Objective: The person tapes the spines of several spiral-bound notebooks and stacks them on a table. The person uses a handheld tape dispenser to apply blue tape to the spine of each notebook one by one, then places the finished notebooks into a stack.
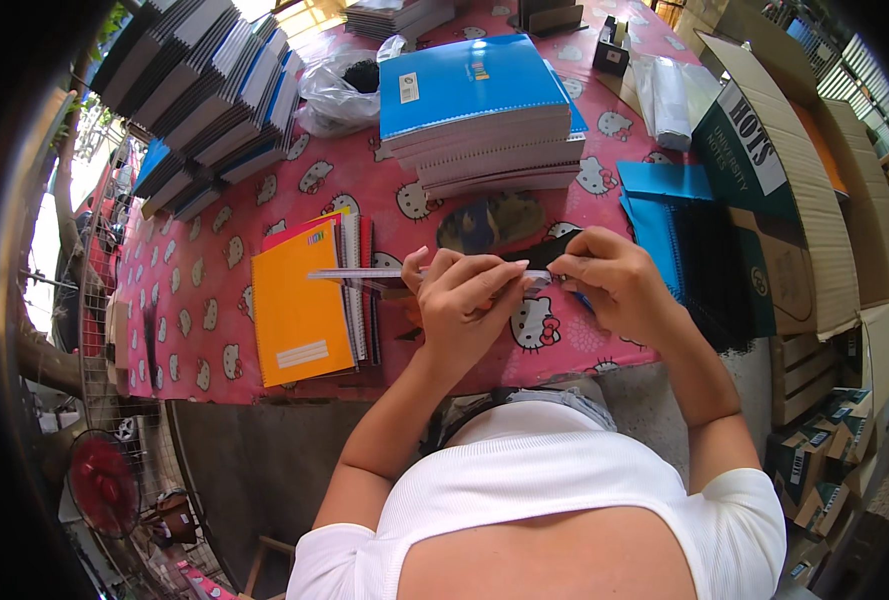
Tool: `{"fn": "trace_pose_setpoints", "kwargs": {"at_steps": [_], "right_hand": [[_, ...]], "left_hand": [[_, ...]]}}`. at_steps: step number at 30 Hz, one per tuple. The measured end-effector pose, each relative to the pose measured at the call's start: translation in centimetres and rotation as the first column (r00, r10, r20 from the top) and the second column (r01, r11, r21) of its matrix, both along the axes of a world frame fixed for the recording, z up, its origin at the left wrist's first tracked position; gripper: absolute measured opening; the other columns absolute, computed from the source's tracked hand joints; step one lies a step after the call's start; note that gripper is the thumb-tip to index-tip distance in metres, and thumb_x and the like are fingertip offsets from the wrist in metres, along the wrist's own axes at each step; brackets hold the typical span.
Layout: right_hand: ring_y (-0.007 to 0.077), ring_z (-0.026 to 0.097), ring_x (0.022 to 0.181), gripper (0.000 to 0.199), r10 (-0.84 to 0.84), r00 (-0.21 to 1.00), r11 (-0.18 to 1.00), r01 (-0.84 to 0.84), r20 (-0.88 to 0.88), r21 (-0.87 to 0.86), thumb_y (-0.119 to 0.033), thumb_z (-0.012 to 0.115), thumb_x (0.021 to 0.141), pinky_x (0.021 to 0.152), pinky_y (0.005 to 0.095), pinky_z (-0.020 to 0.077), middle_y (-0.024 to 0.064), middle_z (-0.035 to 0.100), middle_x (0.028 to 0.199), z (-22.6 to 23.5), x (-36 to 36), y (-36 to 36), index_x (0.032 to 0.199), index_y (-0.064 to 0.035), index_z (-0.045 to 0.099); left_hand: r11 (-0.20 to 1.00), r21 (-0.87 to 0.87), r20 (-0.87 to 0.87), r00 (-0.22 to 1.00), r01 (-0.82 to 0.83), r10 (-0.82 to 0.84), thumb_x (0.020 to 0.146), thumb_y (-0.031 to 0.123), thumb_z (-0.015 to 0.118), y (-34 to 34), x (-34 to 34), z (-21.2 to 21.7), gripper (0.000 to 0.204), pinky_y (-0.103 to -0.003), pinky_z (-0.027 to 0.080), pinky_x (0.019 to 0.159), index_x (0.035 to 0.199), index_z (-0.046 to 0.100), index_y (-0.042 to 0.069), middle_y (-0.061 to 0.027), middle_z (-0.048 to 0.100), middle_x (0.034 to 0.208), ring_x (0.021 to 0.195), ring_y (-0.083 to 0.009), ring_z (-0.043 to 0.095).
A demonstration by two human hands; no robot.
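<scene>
My left hand grips a thin notebook, held nearly edge-on above the table so its pale page edge shows. At the right end of that edge, my right hand is closed in a pinch. Whatever lies between its fingertips is too small to make out. Left of my hands, a yellow spiral notebook rests on top of several others. Just beyond my hands is a camouflage-patterned cloth item. Right of my right hand, a bundle of black plastic binding coils lies against blue covers.
A tall stack of blue-covered notebooks stands mid-table, with a plastic bag beside it. More notebook stacks lean at the far left. An open carton flanks the right side. A tape dispenser sits at the back.
</scene>
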State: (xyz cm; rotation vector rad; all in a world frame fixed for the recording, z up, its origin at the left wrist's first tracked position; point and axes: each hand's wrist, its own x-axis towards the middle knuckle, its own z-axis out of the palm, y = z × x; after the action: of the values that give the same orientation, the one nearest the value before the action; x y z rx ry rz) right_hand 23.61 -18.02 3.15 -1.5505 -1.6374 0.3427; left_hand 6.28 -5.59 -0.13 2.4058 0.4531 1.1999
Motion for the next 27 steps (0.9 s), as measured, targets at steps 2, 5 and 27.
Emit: {"fn": "trace_pose_setpoints", "kwargs": {"at_steps": [2, 5, 27], "right_hand": [[0.0292, 0.063, 0.077, 0.023, 0.067, 0.994, 0.998, -0.066, -0.083, 0.004, 0.011, 0.066, 0.073, 0.065, 0.0340, 0.0504, 0.0125, 0.062, 0.087, -0.3, 1.0, 0.8, 0.094, 0.0015, 0.067], [0.0303, 0.063, 0.079, 0.022, 0.112, 0.990, 0.990, -0.118, -0.082, -0.080, 0.011, 0.065, 0.073, 0.068, 0.0346, 0.0504, 0.0128, 0.061, 0.088, -0.8, 1.5, 1.1, 0.094, 0.0022, 0.066], [0.0230, 0.064, 0.074, 0.022, -0.132, 0.969, 0.991, 0.130, -0.210, -0.023, 0.004, 0.072, 0.073, 0.064, 0.0297, 0.0504, 0.0114, 0.063, 0.083, -0.3, -0.8, 0.8, 0.095, 0.0013, 0.068]], "left_hand": [[0.999, -0.026, -0.032, 0.999, 0.019, -0.020, 0.069, 0.018, 0.082, 0.5, 0.0, 0.2, 0.021, -0.036, 0.028, 0.092, 0.089, 0.076, 0.016, 0.0033, 0.069, 0.081, 0.075, -0.0112, 0.057], [0.999, -0.040, -0.044, 0.999, 0.000, -0.002, 0.070, 0.019, 0.082, 0.3, 0.0, 0.3, 0.020, -0.036, 0.028, 0.092, 0.089, 0.076, 0.015, 0.0028, 0.069, 0.081, 0.076, -0.0114, 0.057], [0.999, -0.033, 0.002, 0.999, -0.043, 0.043, 0.070, 0.020, 0.082, 0.1, 0.6, 0.1, 0.019, -0.033, 0.033, 0.088, 0.084, 0.075, 0.011, 0.0003, 0.067, 0.079, 0.075, -0.0133, 0.059]]}}
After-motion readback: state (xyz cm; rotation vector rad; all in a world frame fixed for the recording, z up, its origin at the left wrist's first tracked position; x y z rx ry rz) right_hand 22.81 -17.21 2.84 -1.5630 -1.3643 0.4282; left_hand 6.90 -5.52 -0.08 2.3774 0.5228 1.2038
